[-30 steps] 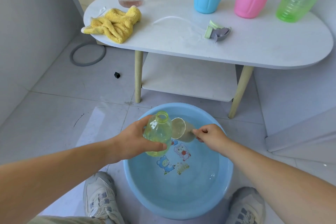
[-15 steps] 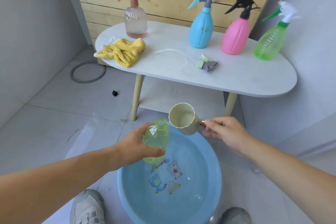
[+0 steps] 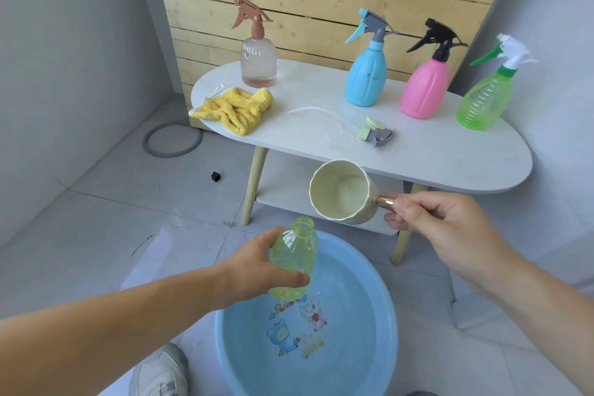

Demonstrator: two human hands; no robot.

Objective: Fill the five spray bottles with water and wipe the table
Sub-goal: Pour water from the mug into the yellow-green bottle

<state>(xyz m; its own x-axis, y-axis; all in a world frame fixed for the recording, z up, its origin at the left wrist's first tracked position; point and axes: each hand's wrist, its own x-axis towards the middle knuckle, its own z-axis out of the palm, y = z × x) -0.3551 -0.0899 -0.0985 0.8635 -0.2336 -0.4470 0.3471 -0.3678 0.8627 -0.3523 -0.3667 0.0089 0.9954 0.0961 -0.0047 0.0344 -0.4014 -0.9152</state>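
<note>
Over the far rim of the blue basin [image 3: 221, 347] on the floor, the left hand [image 3: 254, 270] holds the uncapped yellow bottle [image 3: 294, 262], fingers wrapped round its body, neck tilted up and away. The right hand [image 3: 443, 228] pinches the metal handle of the cream scoop [image 3: 342, 196], thumb on top and fingers curled beneath. The scoop's mouth is tipped sideways just above the bottle's mouth, not touching it. No stream of water shows, and the level in the bottle cannot be read.

Along the back edge of the tabletop [image 3: 434, 157] stand four capped bottles: the clear bottle [image 3: 258, 64] at the left end, then the blue bottle [image 3: 366, 77], the pink bottle [image 3: 424, 90] and the green bottle [image 3: 483, 100]. Their fill cannot be judged, save a shallow layer in the clear one. The loose spray head [image 3: 376, 133] lies near the front edge. The yellow cloth [image 3: 236, 106] lies bunched at the left end.

Judgement: filling of the fifth bottle is in hand; capping and wiping appear to remain.
</note>
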